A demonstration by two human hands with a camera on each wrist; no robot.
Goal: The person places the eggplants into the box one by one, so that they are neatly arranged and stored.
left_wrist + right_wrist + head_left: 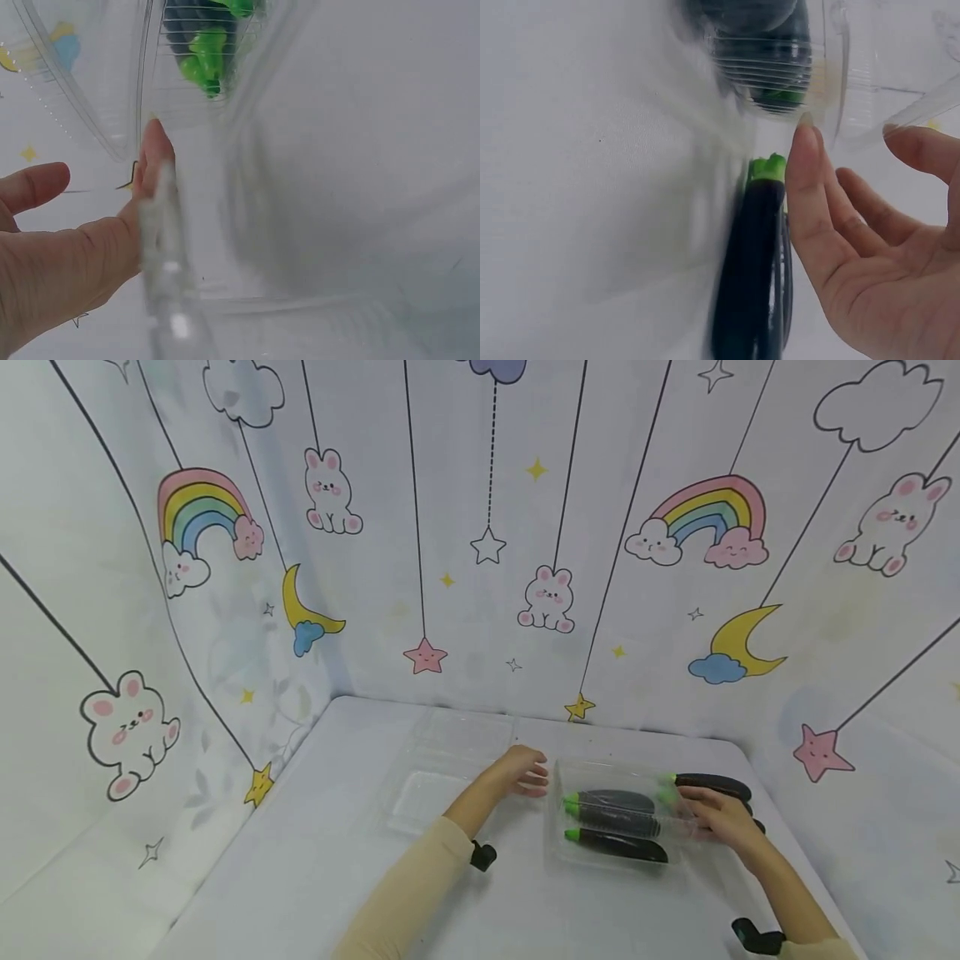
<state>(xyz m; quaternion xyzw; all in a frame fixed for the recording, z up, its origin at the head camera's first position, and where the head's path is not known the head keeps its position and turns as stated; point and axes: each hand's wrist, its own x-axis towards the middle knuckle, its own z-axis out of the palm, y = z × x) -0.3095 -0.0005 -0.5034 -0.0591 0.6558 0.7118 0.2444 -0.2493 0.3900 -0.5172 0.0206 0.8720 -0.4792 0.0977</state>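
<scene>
A clear plastic clamshell box [558, 852] holds several dark eggplants [622, 845] with bright green stems. Its lid [75, 82] slants away from the base in the left wrist view. My left hand [521, 771] is at the box's left side, fingers extended, a fingertip at the clear wall; whether it touches is unclear. At the right end, my right hand [720, 818] has its fingertips by the box rim and its thumb apart, near the lid edge [911, 112]. Nothing is gripped in either palm. Another eggplant [750, 262] lies outside the box, beside the right hand.
Several loose eggplants [712, 785] lie to the right of the box, partly hidden by the right hand. A second clear clamshell [431, 802] lies opened flat at the left on the white table [285, 860]. A patterned curtain [480, 593] stands behind.
</scene>
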